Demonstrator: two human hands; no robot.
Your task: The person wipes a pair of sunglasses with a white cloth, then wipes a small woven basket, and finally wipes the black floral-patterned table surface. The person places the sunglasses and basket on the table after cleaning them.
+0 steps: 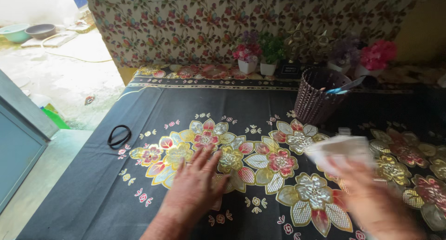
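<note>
From here I see a black tablecloth (139, 184) with gold and red flowers over the table, floral fabric (186, 31) hung behind, a concrete floor (69, 77) to the left; small potted flowers (247, 56) line the far edge beside a dark plaque (290, 69) (its face too small to read); a ribbed basket (316, 100) stands near; my left hand (197, 184) lies flat, fingers spread; my right hand (371, 193), blurred, grips a white folded paper (341, 149); a black loop (119, 135) lies apart.

Your left hand (197, 182), bottom centre of frame, is bare: no ring, no glove, no sleeve on the forearm. Your right hand (371, 193), lower right, is bare too, heavily blurred.
</note>
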